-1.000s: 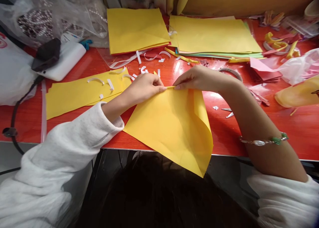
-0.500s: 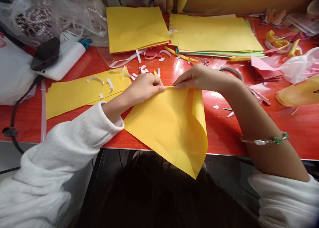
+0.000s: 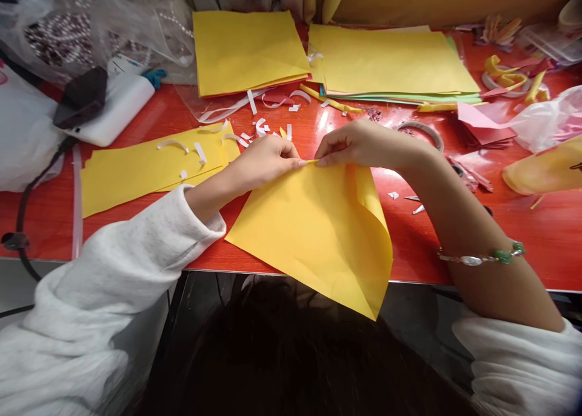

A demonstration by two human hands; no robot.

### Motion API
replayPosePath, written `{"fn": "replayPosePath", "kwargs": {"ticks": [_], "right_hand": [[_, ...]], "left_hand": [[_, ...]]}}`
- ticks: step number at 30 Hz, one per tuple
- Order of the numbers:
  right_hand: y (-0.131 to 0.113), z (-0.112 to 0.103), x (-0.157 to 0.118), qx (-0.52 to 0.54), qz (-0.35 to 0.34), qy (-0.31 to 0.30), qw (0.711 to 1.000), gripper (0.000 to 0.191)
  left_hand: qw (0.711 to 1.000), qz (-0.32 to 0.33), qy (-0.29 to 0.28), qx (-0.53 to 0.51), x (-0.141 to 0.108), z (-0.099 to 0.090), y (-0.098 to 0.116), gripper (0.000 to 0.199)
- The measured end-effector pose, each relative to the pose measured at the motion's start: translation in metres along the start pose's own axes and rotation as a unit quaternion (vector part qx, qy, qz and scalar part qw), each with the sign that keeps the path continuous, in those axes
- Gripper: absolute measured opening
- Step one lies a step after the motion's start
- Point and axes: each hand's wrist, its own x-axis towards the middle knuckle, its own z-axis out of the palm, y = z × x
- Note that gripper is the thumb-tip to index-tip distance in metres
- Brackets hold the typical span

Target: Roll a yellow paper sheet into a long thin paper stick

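Observation:
A sheet of yellow paper [image 3: 313, 228] lies between my arms, its near corner hanging past the table's front edge and its right side curling upward. My left hand [image 3: 275, 160] pinches the far edge of this sheet between thumb and fingers. Close beside it, my right hand [image 3: 348, 143] pinches the same edge, which looks narrowly folded or rolled between the fingertips. Under and beyond my left forearm are yellow paper strips [image 3: 136, 170] with white paper scraps [image 3: 200, 153] on them. Scissors [image 3: 417, 208] lie partly hidden behind my right forearm.
Two stacks of coloured paper [image 3: 250, 52] lie at the back of the red table [image 3: 409, 258]. A white device [image 3: 113, 110] and plastic bags stand left. On the right are a tape roll [image 3: 422, 131], pink paper [image 3: 486, 125] and a yellowish container [image 3: 541, 170].
The sheet's lower part has swung to the right, and its near corner has shifted right and slightly up. Both hands keep pinching the far edge, almost in place.

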Motion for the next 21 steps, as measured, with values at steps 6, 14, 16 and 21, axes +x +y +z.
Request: {"fn": "replayPosePath", "kwargs": {"ticks": [6,14,16,21], "right_hand": [[-0.0022,0.0002,-0.0017,-0.013,-0.007,-0.001,1.0,0.026],[-0.0043,0.002,-0.0015,-0.054,-0.039,0.016,0.998,0.025],[-0.0061,0.003,-0.0004,-0.068,-0.051,0.021,0.996,0.025],[-0.0098,0.0044,0.0006,-0.084,-0.065,0.02,0.994,0.027]], "left_hand": [[0.999,0.025,0.001,0.027,0.0012,-0.0007,-0.0026,0.019],[0.998,0.03,-0.047,-0.01,0.0041,-0.0026,-0.0064,0.026],[0.999,0.021,-0.043,-0.006,0.0039,-0.0023,-0.0058,0.025],[1.0,0.002,-0.019,0.0,0.0028,-0.0014,-0.0019,0.022]]}}
